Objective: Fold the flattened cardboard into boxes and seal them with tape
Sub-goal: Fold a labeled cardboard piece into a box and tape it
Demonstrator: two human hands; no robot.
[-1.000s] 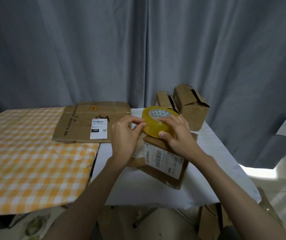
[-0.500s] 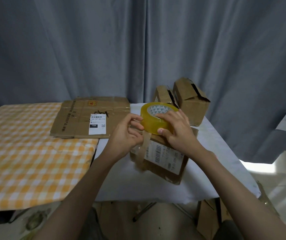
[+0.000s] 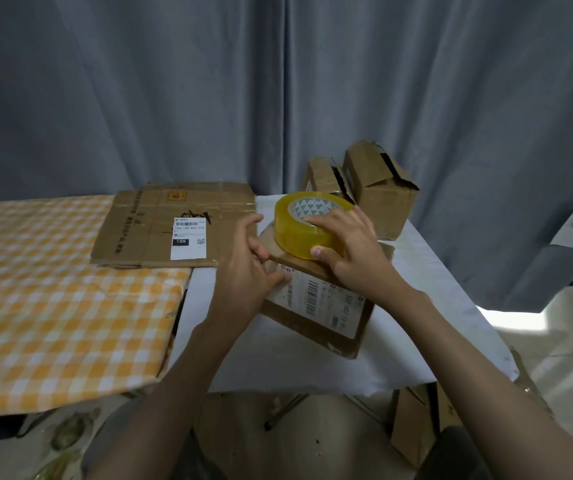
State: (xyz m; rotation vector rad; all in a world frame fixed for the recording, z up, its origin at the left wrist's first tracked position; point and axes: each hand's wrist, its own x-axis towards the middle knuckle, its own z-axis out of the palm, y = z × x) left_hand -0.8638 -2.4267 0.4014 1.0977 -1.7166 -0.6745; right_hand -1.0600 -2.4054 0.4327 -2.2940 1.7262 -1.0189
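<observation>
A folded cardboard box (image 3: 316, 308) with a white barcode label sits on the white table (image 3: 313, 362). A yellow roll of tape (image 3: 299, 228) lies on the box's top. My right hand (image 3: 351, 251) grips the roll, fingers over its core and thumb on its near side. My left hand (image 3: 247, 268) is at the box's left upper edge, its fingers pressing against the side by the label. Flattened cardboard (image 3: 174, 225) with a white shipping label lies at the back, across both tables.
Two assembled boxes (image 3: 382, 192) stand at the back right of the white table. An orange checked tablecloth (image 3: 56, 306) covers the left table. More cardboard (image 3: 413, 424) stands on the floor under the table's right side. A grey curtain hangs behind.
The tape roll has come down onto the box's top with my right hand. My left hand has dropped from the roll's edge to the box's left side.
</observation>
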